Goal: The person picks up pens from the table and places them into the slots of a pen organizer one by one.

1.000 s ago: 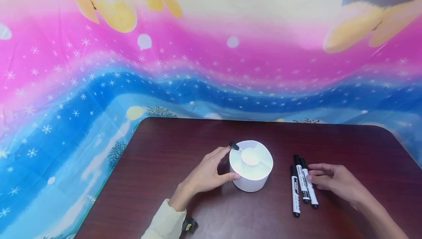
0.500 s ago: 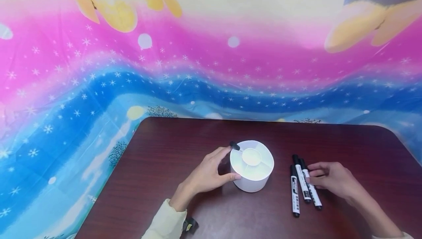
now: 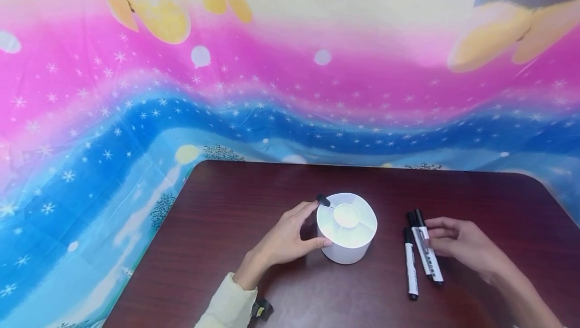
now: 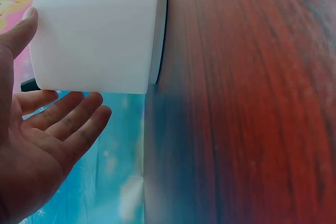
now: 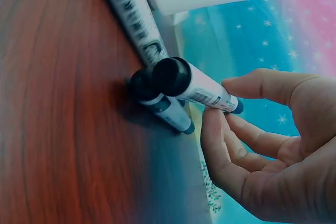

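A white round pen holder (image 3: 348, 253) with divided compartments stands on the table. My left hand (image 3: 283, 241) holds it from the left, thumb at the near rim and fingers along the far side. One black-capped marker (image 3: 323, 200) leans out of its far left compartment. On the right, my right hand (image 3: 468, 247) pinches a black-and-white whiteboard marker (image 5: 207, 88) between thumb and fingertips. The held marker overlaps a second marker (image 3: 419, 247), and a third marker (image 3: 411, 270) lies to their left. In the left wrist view, the holder's plain wall (image 4: 97, 35) fills the space beside the fingers.
The dark red-brown wooden table (image 3: 235, 192) has rounded far corners. Behind it hangs a pink and blue patterned cloth (image 3: 272, 81). A small black object with a yellow mark (image 3: 262, 309) shows beside the left sleeve (image 3: 228, 303).
The right hand's marker has shifted slightly up and across the middle marker. The other two markers have moved a little to the right. The left hand and holder stay nearly still.
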A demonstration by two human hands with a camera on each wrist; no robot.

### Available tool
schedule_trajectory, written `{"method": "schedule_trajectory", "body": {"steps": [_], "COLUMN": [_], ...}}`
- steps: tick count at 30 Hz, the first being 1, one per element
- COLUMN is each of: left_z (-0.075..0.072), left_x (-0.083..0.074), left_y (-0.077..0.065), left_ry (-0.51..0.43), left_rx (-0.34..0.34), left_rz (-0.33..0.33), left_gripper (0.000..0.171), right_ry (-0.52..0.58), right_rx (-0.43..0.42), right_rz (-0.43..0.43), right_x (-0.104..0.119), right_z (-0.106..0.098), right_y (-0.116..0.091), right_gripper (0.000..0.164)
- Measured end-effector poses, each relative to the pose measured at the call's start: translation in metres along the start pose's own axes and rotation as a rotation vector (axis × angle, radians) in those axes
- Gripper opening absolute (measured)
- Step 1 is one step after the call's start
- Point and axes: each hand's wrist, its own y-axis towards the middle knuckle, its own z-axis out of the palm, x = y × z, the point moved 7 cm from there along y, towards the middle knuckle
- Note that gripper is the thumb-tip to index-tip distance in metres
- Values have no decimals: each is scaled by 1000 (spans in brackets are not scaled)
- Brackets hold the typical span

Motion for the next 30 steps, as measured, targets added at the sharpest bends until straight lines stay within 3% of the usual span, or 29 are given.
{"method": "schedule_trajectory", "body": {"steps": [14,30], "left_z": [-1,-1], "left_x": [-2,-4], "left_y": [-1,-1], "left_ry": [17,23], "left_rx": [-10,-17], "left_rz": [1,16], "left_gripper": [83,83], "right_ry": [120,103], "right_rx": [-47,-63], "right_rz": [-93,-164], "right_x": [19,40], "right_z": [8,12], "right_y": [-1,-4], "right_gripper": [60,53]}}
